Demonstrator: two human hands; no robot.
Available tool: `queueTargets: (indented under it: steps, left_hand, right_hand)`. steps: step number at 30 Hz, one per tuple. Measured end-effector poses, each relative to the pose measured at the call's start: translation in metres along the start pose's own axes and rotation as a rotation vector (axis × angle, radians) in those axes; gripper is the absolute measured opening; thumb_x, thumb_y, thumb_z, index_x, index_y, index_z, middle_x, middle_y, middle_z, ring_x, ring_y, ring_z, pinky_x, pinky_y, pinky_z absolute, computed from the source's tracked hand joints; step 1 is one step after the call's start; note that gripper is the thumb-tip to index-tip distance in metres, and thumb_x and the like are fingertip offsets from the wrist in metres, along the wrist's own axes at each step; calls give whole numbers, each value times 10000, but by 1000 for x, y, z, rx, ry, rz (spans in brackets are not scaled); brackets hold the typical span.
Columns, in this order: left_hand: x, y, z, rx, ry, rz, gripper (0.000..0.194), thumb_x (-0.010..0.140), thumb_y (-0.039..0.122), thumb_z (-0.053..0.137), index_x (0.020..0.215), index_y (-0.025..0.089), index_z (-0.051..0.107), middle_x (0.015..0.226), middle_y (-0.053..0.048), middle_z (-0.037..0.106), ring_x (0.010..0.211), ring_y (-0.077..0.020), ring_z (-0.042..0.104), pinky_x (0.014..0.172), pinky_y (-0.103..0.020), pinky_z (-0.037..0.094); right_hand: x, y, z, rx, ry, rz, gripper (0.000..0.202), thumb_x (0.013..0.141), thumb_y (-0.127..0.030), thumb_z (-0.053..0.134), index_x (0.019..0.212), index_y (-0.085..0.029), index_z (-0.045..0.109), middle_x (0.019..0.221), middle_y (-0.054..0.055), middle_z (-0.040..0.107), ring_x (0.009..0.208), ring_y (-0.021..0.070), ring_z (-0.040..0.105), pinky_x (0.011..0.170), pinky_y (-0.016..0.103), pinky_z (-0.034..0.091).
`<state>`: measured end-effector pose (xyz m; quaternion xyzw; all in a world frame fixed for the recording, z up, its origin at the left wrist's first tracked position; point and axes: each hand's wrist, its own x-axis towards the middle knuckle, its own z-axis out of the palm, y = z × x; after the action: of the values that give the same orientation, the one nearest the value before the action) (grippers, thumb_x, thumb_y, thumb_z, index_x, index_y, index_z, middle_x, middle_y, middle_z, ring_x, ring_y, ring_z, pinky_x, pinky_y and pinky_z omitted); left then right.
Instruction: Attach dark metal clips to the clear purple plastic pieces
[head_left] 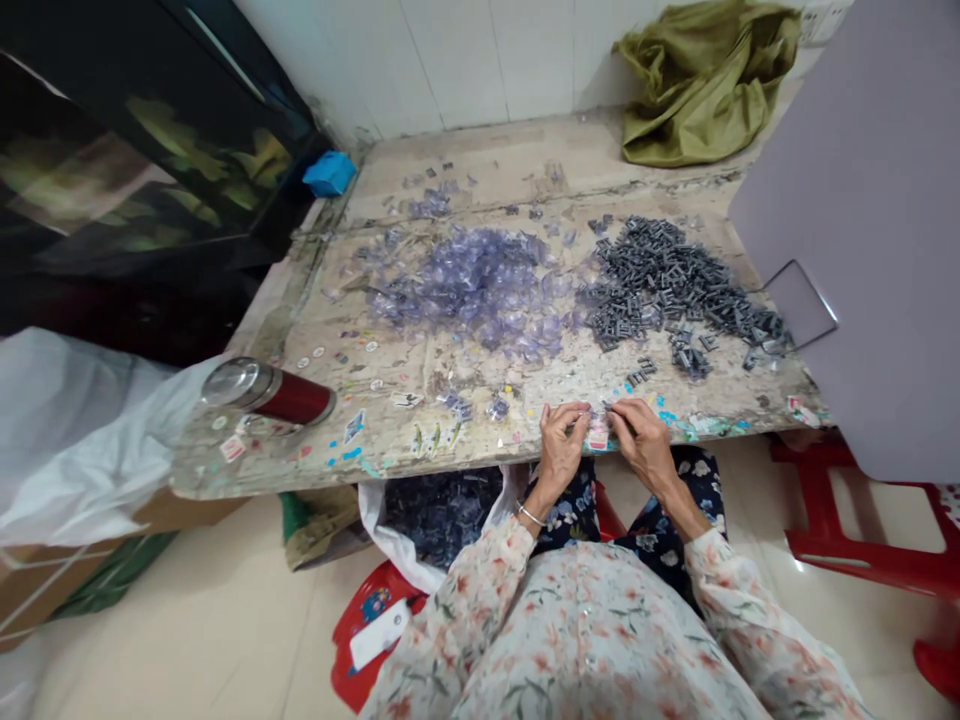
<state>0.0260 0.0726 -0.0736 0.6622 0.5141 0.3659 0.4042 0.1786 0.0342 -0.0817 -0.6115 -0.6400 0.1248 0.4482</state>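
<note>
Close to the table's front edge, my left hand (561,442) is closed in a pinch on a small clear plastic piece, mostly hidden by the fingertips. Just across from it, my right hand (642,440) pinches a small dark grey plastic piece. The fingertips of both hands almost meet, and I cannot tell whether the two pieces touch. Beyond my right hand lies a heap of dark grey plastic parts (667,275). Left of that spreads a pile of clear purplish plastic pieces (480,280). A few grey parts (641,372) lie loose just above my right hand.
A red flask (292,397) lies on its side at the table's left. Stickers (355,426) dot the worn wooden table (480,455). A white bag (371,520) of dark pieces stands below the edge. A grey panel (862,250) borders the right; olive cloth (697,90) lies behind.
</note>
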Motion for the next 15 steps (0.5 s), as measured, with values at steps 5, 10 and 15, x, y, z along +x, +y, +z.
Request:
queueTargets:
  steps: [5,10,15]
  left_hand:
    - [-1,0,1,6,5,23,145,891,212,579,813,213,701,1036,-32,745,1041,-181,669,1199,-537,168]
    - [-2,0,1,40,3,19,176,907,214,558,833,223,718,1031,-34,741,1039,-181,665,1195,-528,187]
    - [-2,0,1,61,1,32,198,920,205,540,901,233,735,1043,-30,732,1046,-176,660,1198,-521,191]
  right_hand:
    - [-12,-22,4,65,94,47,202,960,-251,492,1033,-224,678,985,93,682,953,220,653,879,407,547]
    - [-21,-30,9,49,53,28,219,956,-246,489,1059,-247,682,1011,91,687,995,233,648,905,430,546]
    - [-23,-32,16,-73,48,-6,231,956,-236,484,1080,-246,679,1020,104,683,976,248,636,885,451,537]
